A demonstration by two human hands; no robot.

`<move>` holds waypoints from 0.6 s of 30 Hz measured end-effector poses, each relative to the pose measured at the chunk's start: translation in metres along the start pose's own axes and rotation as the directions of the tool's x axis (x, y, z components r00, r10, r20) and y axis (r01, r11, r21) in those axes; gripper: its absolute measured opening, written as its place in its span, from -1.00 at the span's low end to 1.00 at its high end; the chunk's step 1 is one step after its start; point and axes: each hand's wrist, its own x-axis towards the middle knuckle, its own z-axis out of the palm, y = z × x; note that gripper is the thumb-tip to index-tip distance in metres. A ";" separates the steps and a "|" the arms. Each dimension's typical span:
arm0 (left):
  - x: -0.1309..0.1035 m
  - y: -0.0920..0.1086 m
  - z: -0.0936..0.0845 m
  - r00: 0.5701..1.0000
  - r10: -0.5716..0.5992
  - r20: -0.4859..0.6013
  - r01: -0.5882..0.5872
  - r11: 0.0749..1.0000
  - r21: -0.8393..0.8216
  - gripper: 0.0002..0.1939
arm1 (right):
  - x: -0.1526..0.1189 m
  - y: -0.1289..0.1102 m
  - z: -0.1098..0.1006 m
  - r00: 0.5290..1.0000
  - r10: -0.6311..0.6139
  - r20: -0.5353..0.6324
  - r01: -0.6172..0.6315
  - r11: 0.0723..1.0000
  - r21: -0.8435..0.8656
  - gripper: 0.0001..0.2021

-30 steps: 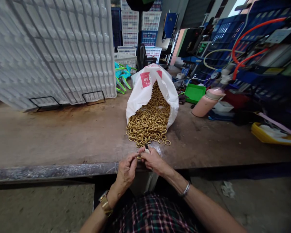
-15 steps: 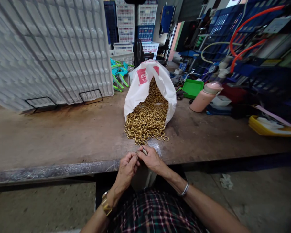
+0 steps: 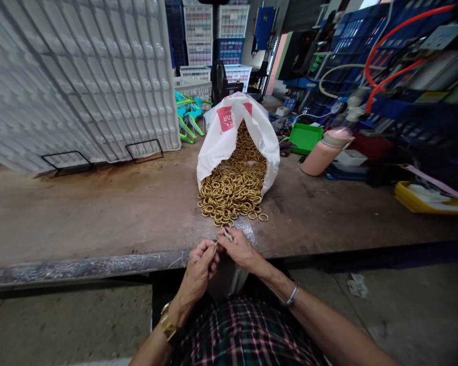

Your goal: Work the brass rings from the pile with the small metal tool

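Observation:
Brass-coloured rings (image 3: 231, 195) spill in a heap from a white plastic bag (image 3: 219, 145) with red print, lying on the brown table (image 3: 145, 213). My left hand (image 3: 199, 267) is closed in a pinch near the table's front edge, on a small piece too hidden to name. Touching or almost touching it, my right hand (image 3: 238, 249) is closed around a small pointed tool (image 3: 228, 235), whose tip shows between thumb and forefinger. Both hands are just in front of the rings.
White ribbed trays (image 3: 110, 76) stand upright in black wire holders at the left. Behind the bag are teal hangers (image 3: 191, 114). To the right are a green tray (image 3: 305, 138), a pink bottle (image 3: 322, 155) and a yellow tray (image 3: 423, 201).
The view has shifted slightly, so the table items appear a little farther right. The hands remain together, with a small gap and a bit of the held piece now showing between the fingertips.

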 end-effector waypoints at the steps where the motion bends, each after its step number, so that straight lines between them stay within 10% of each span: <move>1: 0.000 0.000 0.000 1.000 0.001 0.003 -0.001 1.000 -0.004 -0.73 | 0.000 0.000 -0.001 1.000 0.004 0.004 -0.004 1.000 -0.004 -0.81; 10: 0.004 -0.001 -0.002 0.997 0.035 -0.069 -0.032 0.999 0.043 -0.69 | -0.011 0.005 -0.005 0.978 -0.162 0.132 0.208 0.821 -0.532 -0.82; 18: 0.004 0.001 -0.002 0.992 0.045 -0.118 -0.027 0.989 0.147 -0.68 | -0.013 0.007 0.000 0.970 -0.109 0.218 0.229 0.721 -0.654 -0.78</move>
